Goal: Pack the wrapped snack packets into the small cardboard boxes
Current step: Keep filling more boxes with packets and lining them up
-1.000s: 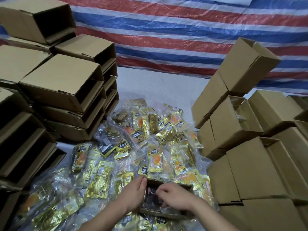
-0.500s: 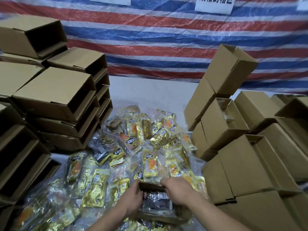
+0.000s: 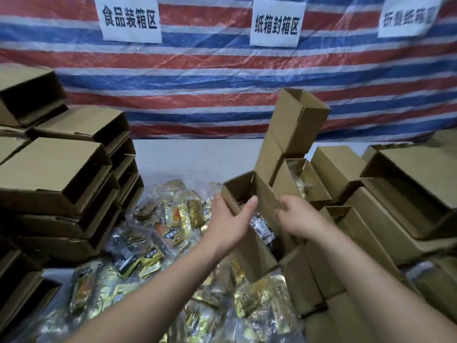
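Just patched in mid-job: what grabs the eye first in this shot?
Both hands hold one small cardboard box up at centre, left hand on its near wall, right hand on its right side. Below spreads a heap of gold snack packets, flanked by box stacks. Three white signs hang on the striped tarp.

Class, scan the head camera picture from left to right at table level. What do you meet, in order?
Stack of empty boxes → pile of snack packets → left hand → held box → right hand → stacked boxes on the right.
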Demonstrator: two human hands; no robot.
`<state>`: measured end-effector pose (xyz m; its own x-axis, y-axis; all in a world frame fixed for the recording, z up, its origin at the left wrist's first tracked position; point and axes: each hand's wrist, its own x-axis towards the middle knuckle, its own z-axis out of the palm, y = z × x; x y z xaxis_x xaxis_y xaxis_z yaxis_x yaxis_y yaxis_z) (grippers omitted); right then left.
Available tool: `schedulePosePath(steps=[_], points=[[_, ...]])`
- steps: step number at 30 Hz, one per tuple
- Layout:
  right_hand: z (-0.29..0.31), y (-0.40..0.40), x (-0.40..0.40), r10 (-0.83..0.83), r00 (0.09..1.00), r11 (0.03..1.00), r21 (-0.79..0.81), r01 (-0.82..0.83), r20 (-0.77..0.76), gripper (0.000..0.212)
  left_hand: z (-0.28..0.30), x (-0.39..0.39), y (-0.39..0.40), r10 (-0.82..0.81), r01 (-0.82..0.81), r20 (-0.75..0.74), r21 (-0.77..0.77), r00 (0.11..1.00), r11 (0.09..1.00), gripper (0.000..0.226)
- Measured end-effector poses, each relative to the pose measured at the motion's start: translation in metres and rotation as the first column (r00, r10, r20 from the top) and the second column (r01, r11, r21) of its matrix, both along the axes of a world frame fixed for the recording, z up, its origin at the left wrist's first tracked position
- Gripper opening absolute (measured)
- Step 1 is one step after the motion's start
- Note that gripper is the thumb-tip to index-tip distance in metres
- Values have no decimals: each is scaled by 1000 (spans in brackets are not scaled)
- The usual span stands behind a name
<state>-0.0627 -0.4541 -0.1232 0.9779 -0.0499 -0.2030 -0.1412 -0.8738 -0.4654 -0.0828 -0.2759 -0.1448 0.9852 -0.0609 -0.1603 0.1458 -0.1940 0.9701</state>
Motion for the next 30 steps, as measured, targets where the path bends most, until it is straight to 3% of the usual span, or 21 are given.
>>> schedulePosePath(steps=[1, 3, 5, 9, 12, 20, 30], points=[[11, -5, 3, -24, 999, 1000, -1, 24, 30, 18, 11, 6, -11, 11, -11, -19, -17, 1000, 1000, 98], [30, -16, 7, -78, 993, 997, 10, 77, 83, 19, 30, 15, -33, -8, 3, -46, -94, 999, 996, 113], [47, -29, 11, -126, 985, 991, 51, 121, 121, 13, 45, 22, -56, -58, 51, -55, -127, 997, 991, 108], [78, -55, 23, -241, 952, 969, 99, 225, 191, 24, 73, 48, -98, -126, 125, -26, -36, 992, 991, 76], [97, -75, 37, -277, 929, 960, 109, 258, 244, 20, 95, 77, -118, -146, 148, -76, 22, 986, 989, 59], [120, -130, 72, -373, 901, 926, 140, 349, 221, 26, 120, 126, -172, -329, 356, -202, 120, 923, 927, 64], [89, -156, 95, -453, 873, 880, 246, 406, 180, 42, 98, 156, -202, -368, 405, -235, 136, 900, 904, 51]])
